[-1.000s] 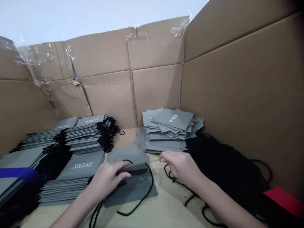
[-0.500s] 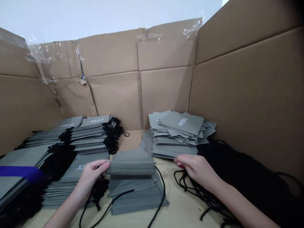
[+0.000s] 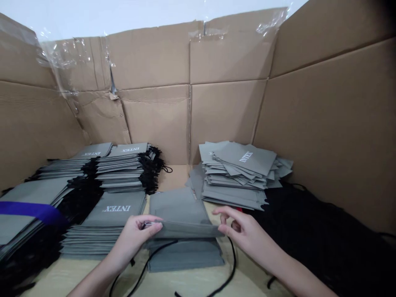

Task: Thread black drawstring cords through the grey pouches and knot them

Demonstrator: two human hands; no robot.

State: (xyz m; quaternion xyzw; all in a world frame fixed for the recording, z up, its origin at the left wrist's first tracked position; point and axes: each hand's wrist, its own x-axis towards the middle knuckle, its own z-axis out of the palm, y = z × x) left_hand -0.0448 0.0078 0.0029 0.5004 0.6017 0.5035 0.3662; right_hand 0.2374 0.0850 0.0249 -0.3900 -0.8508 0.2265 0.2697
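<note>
Gray drawstring bag (image 3: 181, 210) near the front edge of a pale wooden tabletop (image 3: 77, 277), its top layer folded over and lifted into a soft crease between both grips. Left grip (image 3: 133, 239) closed, thumb and fingers pinching the left end of the fold. Right grip (image 3: 244, 233) partly open, fingers curled at the right end of the fold, contact with the fabric impossible to tell from this view.

Thin black cord (image 3: 230, 264) trailing from under the bag toward the bottom of the frame, with a second cord (image 3: 151, 255) looping down on the left side. Flat gray bag (image 3: 185, 258) lying underneath, partly covered by the lifted fold.

Just left of the work, squared stacks of gray bags (image 3: 114, 210) printed "INTEX" in white, with black drawstring bundles (image 3: 151, 171) bunched along their ends. Purple strap (image 3: 31, 211) lying across the pile at far left. Directly behind the bag, loose fanned pile of gray bags (image 3: 244, 165), one white "INTEX" print facing up. To its right, dark heap of black cords (image 3: 309, 235) against a tall wall of corrugated cardboard (image 3: 324, 115). More cardboard sheets (image 3: 154, 117) standing along the back, seams patched with clear tape (image 3: 74, 53).
</note>
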